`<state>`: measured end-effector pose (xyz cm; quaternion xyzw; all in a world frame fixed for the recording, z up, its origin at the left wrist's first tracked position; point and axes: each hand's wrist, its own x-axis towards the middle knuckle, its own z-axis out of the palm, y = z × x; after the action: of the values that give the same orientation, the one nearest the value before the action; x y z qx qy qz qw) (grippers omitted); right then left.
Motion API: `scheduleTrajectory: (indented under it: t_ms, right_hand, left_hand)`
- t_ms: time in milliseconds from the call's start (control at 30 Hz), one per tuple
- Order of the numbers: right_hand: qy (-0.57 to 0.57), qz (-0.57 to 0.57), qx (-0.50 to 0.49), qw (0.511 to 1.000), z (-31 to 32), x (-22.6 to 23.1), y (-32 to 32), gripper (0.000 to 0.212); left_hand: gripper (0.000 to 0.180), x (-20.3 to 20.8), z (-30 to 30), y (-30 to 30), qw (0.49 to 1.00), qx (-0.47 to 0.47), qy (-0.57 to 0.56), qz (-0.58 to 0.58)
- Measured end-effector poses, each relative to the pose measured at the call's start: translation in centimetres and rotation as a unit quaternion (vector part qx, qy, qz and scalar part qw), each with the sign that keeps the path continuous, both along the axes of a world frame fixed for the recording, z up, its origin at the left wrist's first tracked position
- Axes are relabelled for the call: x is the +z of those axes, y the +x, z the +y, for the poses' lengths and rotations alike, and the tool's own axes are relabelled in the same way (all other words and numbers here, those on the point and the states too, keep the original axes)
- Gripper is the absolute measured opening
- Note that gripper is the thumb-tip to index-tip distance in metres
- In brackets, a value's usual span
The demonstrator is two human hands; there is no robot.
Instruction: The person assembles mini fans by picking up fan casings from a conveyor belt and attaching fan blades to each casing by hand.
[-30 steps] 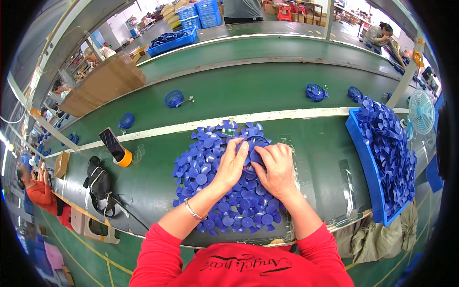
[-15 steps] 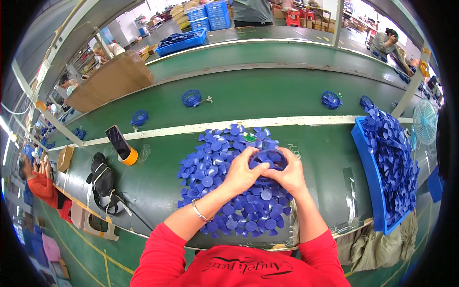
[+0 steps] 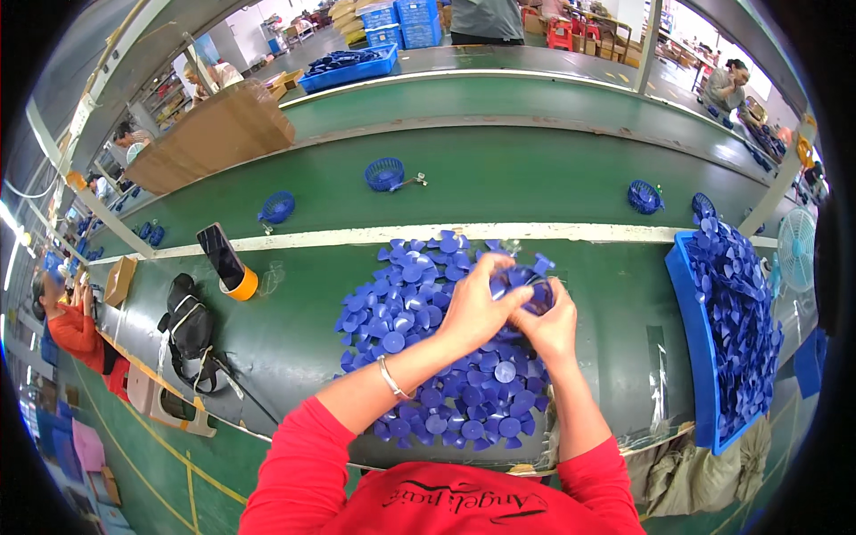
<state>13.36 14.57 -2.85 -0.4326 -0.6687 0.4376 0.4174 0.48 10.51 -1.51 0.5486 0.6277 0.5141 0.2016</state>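
Observation:
Both hands hold a round blue fan housing (image 3: 539, 300) with ribbed sides, above a heap of blue fan blades (image 3: 410, 312) on the green work surface. My left hand (image 3: 481, 308) grips it from the left, its thumb reaching across. My right hand (image 3: 555, 330) closes on its right side, thumb close to the left one. Fingers hide much of the housing, and there is some motion blur. A small three-bladed piece (image 3: 543, 264) shows just above the housing; whether it is attached cannot be told.
At the right stands a blue bin (image 3: 698, 348) heaped with fan blades. Several blue housings, one a basket-like housing (image 3: 384, 174), lie on the green belt (image 3: 499, 178) beyond a white rail. On the left are a phone (image 3: 220, 254) on an orange tape roll and a black bag (image 3: 189, 325).
My hands have turned and tilted the housing, shifting slightly to the right. The green piece above the hands no longer shows. Housings on the belt have moved right.

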Motion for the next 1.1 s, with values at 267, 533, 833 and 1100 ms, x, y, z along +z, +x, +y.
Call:
scheduleTrajectory:
  t_ms: [267, 533, 833, 1100]
  right_hand:
    - [-0.068, 0.169, -0.039, 0.982, 5.4, -4.0, 2.9, 0.043]
    - [0.256, -0.195, 0.092, 0.942, 2.8, -2.3, 1.5, 0.036]
    - [0.285, -0.273, 0.105, 0.913, 2.7, -1.8, 1.5, 0.031]
    - [0.27, -0.312, 0.105, 0.905, 2.1, -1.5, 2.4, 0.036]
  left_hand:
    - [0.048, -1.8, 8.5, -12.0, 0.987, 0.152, -0.009, -0.043]
    - [0.048, -5.3, 12.2, -21.6, 0.928, 0.331, -0.14, -0.101]
    - [0.033, -5.1, 15.5, -22.5, 0.916, 0.286, -0.232, -0.156]
    - [0.022, -5.3, 14.4, -20.1, 0.945, 0.254, -0.141, -0.153]
